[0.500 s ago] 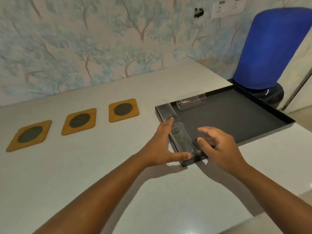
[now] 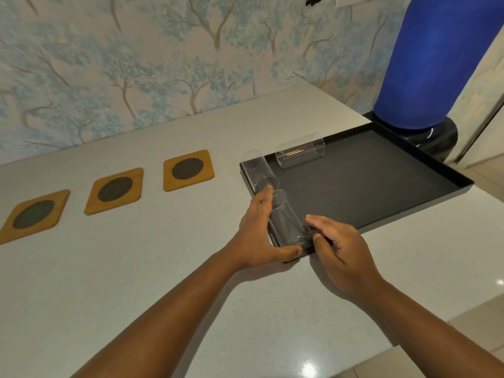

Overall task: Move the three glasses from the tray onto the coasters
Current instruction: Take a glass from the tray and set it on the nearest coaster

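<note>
Three clear glasses lie on their sides in a black tray (image 2: 395,203). The near glass (image 2: 289,223) lies along the tray's left edge at the front corner. My left hand (image 2: 257,236) cups it from the left, fingers along its side and thumb at its near end. My right hand (image 2: 342,252) touches its right side with the fingertips, fingers apart. The second glass (image 2: 259,170) lies further along the left edge. The third glass (image 2: 301,154) lies across the far left corner. Three yellow coasters with dark round centres stand bare: right (image 2: 188,170), middle (image 2: 114,190), left (image 2: 34,215).
All of this is on a pale stone counter (image 2: 163,268) backed by a wall with tree-patterned wallpaper. A tall blue cylinder on a dark base (image 2: 436,64) stands just behind the tray's far right corner. The counter's edge runs at the lower right.
Both hands stay at the near glass; my right fingers have drawn in closer against its side. The glasses and the tray have not moved.
</note>
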Demonstrator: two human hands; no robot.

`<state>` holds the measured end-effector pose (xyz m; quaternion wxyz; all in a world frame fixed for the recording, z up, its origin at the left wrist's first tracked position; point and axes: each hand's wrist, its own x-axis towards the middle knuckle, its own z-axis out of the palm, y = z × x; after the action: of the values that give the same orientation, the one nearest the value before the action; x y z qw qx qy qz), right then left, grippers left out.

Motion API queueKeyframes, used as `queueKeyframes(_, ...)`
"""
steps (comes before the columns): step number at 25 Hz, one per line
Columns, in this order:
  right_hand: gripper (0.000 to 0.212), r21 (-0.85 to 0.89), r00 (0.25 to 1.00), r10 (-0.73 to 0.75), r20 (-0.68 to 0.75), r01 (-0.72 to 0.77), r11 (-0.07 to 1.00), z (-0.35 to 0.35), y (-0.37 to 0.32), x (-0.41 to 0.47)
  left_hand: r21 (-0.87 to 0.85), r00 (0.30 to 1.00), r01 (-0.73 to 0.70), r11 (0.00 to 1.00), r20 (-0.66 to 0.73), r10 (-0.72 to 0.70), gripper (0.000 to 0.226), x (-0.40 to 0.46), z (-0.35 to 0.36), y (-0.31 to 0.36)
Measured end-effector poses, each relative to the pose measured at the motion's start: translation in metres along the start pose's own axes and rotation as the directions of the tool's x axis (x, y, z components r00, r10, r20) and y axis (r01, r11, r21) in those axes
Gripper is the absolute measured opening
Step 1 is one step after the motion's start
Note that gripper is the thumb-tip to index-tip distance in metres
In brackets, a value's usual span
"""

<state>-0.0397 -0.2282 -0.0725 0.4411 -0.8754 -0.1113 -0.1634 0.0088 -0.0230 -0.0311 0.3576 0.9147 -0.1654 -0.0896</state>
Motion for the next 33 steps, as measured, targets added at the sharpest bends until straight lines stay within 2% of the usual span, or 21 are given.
queueKeyframes(7,0.034,-0.009,1.0,-0.005,0.027,0.006,1.0,-0.002,-0.005,0.001,-0.174,0.997,0.025,0.985,-0.066,-0.037,0.125,0.001,-0.005,-0.002)
queueKeyframes(11,0.059,-0.043,0.997,-0.044,0.065,0.047,0.998,0.001,-0.005,0.004,-0.38,0.995,0.029,0.925,-0.082,-0.064,0.116,-0.002,-0.021,0.003)
queueKeyframes(15,0.079,-0.2,0.991,-0.133,-0.008,0.129,0.971,0.004,-0.02,0.014,-0.591,0.999,0.051,0.805,0.018,-0.05,0.111,-0.012,-0.035,0.009)
queueKeyframes(17,0.079,-0.218,0.987,-0.159,-0.014,0.152,0.964,0.006,-0.034,0.026,-0.64,0.998,0.063,0.765,0.046,-0.044,0.102,-0.018,-0.041,0.011)
queueKeyframes(20,0.073,-0.184,0.981,-0.195,-0.008,0.19,0.964,0.011,-0.059,0.046,-0.653,1.0,0.024,0.757,0.024,-0.011,0.075,-0.026,-0.053,0.007)
queueKeyframes(22,0.073,-0.118,0.976,-0.217,0.032,0.219,0.969,0.018,-0.073,0.055,-0.674,1.0,0.03,0.738,0.024,-0.019,0.086,-0.032,-0.065,0.002)
queueKeyframes(25,0.072,0.016,0.972,-0.219,0.087,0.218,0.976,0.034,-0.09,0.066,-0.675,1.0,0.006,0.738,0.01,0.001,0.097,-0.042,-0.085,-0.016)
queueKeyframes(28,0.068,0.189,0.987,-0.127,0.1,0.107,0.976,0.054,-0.109,0.08,-0.62,0.998,0.008,0.784,-0.041,-0.043,0.102,-0.047,-0.102,-0.046)
queueKeyframes(31,0.069,0.33,0.99,-0.048,0.133,0.002,0.944,0.083,-0.121,0.103,-0.343,0.937,0.141,0.929,-0.257,-0.237,0.084,-0.049,-0.116,-0.09)
queueKeyframes(33,0.065,0.368,0.989,-0.012,0.147,-0.043,0.929,0.106,-0.127,0.123,-0.144,0.894,0.202,0.969,-0.376,-0.242,0.068,-0.048,-0.127,-0.121)
